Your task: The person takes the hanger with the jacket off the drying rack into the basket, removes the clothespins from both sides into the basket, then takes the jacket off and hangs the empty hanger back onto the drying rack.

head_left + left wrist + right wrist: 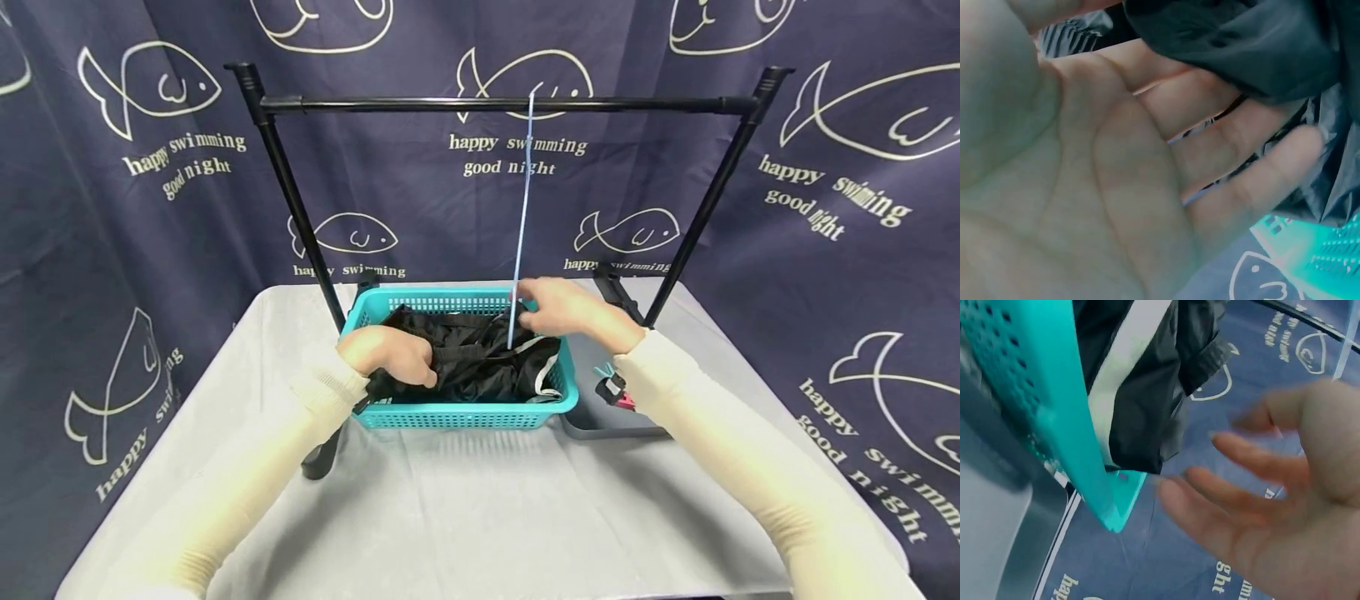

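A shiny black garment (480, 367) with a white stripe lies bunched in a turquoise plastic basket (450, 415). At the basket's left side, my left hand (393, 354) reaches into the garment. The left wrist view shows its fingers stretched out, with a fold of black fabric (1247, 50) over some of the fingertips. My right hand (558, 304) is over the basket's back right corner, beside a thin pale blue cord (522, 208). In the right wrist view its fingers (1235, 494) are loosely bent and apart from the cloth, holding nothing.
A black rack with a crossbar (420, 104) stands over the basket, and the cord hangs from that bar. Right of the basket sits a grey tray (600, 429) with a small black and red item (617, 390). A white cloth covers the table (480, 508).
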